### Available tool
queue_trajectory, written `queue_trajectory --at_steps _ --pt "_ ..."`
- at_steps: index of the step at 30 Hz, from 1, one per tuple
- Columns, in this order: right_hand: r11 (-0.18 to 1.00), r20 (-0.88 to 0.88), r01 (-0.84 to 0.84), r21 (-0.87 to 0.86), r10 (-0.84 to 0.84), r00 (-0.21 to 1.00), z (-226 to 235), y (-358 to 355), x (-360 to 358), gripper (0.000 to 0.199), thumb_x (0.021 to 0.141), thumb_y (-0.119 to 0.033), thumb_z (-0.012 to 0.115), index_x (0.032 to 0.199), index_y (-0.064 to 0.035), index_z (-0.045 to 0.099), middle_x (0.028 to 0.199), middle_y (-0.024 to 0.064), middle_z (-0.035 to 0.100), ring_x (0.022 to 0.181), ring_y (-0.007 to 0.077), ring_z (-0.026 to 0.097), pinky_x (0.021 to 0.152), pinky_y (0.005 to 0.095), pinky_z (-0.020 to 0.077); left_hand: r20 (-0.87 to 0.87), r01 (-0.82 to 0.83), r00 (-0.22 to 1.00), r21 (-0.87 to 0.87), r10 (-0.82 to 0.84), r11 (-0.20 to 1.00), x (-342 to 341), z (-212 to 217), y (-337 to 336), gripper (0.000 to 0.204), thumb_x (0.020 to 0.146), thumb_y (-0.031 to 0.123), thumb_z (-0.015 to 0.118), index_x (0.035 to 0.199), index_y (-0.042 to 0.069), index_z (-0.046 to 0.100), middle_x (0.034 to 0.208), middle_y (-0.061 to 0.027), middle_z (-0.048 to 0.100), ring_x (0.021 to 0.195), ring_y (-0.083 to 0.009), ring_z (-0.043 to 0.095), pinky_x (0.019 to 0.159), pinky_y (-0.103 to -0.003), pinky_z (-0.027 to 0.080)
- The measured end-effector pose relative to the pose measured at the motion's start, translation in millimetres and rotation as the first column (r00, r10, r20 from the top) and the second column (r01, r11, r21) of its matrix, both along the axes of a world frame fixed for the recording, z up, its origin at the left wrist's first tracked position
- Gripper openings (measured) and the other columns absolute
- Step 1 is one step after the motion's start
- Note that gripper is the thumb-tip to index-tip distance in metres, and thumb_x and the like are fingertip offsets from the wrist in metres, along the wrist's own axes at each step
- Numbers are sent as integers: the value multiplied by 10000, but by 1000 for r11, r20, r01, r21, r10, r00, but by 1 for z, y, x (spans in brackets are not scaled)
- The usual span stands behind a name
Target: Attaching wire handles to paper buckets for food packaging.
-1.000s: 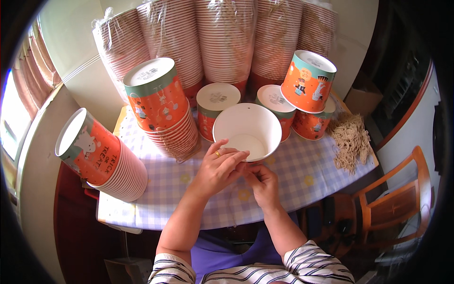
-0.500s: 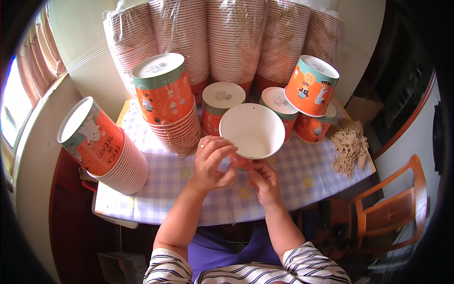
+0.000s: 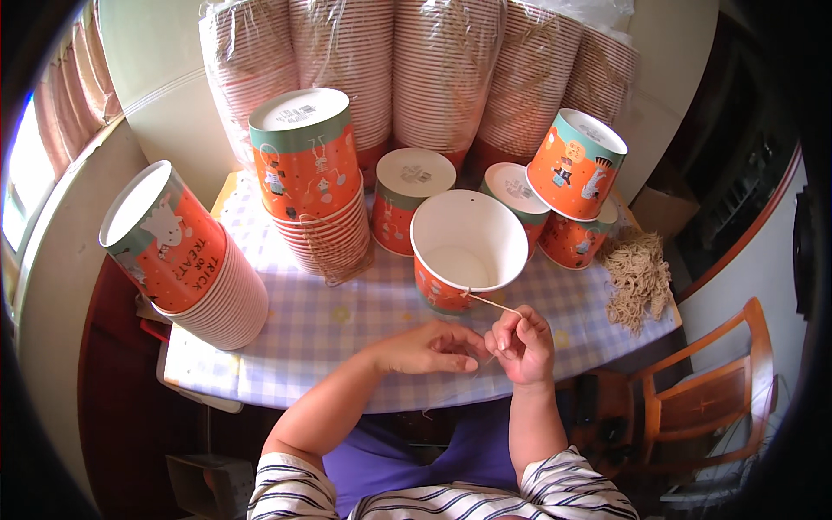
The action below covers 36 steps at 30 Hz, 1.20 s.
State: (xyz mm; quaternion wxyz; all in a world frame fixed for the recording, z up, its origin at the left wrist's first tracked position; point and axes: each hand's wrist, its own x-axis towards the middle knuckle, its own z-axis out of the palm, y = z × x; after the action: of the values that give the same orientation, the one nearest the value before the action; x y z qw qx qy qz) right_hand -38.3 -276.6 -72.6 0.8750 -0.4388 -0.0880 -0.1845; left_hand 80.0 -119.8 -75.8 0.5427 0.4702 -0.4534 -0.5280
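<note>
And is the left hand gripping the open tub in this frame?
No, the left hand is apart from the tub, while the right hand pinches a string running to its rim.

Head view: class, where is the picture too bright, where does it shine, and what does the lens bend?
Head view, far left: the window is washed out almost white; head view, top: glare streaks the plastic wrap; head view, lower middle: the front edge of the table bows; head view, corners: the picture falls to black.
</note>
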Motion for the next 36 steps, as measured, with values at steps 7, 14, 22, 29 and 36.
queue_trajectory --at_steps 7,14,22,29,36 --pt "991 -26 55 123 -52 998 13 2 -4 213 945 -241 536 884 -43 588 622 31 510 456 76 350 482 248 314 -67 307 951 95 -301 947 -13 3 -5 371 910 207 617 1227 28 549 955 -12 644 783 -59 532 702 -220 444" --pt "968 -40 137 209 -132 990 16 -30 -15 227 962 -263 492 892 -65 579 601 -10 457 435 60 302 453 236 262 46 254 964 116 -260 960 9 9 11 238 922 215 602 1021 5 660 798 13 631 650 -41 540 597 -197 425" --pt "917 -73 310 250 -302 951 7 -73 -30 197 952 -220 491 897 -76 612 612 -9 488 457 73 357 493 243 312 -73 -91 993 68 96 994 33 34 43 219 910 188 615 903 -22 677 728 -23 629 599 -77 542 538 -222 416" --pt "32 330 798 -602 -900 285 -1 -42 -35 249 842 -70 622 1060 19 540 982 105 567 851 189 553 782 296 445 -46 -100 993 196 112 975 35 30 37 257 909 233 618 945 -11 692 655 -12 600 582 -76 523 531 -219 404" --pt "288 402 499 -817 -337 852 25 33 -39 410 752 -107 701 1122 -8 555 1149 166 562 1014 298 580 871 360 472 43 145 986 277 -163 950 18 17 19 243 921 237 595 987 26 696 630 17 574 580 -56 516 528 -205 395"
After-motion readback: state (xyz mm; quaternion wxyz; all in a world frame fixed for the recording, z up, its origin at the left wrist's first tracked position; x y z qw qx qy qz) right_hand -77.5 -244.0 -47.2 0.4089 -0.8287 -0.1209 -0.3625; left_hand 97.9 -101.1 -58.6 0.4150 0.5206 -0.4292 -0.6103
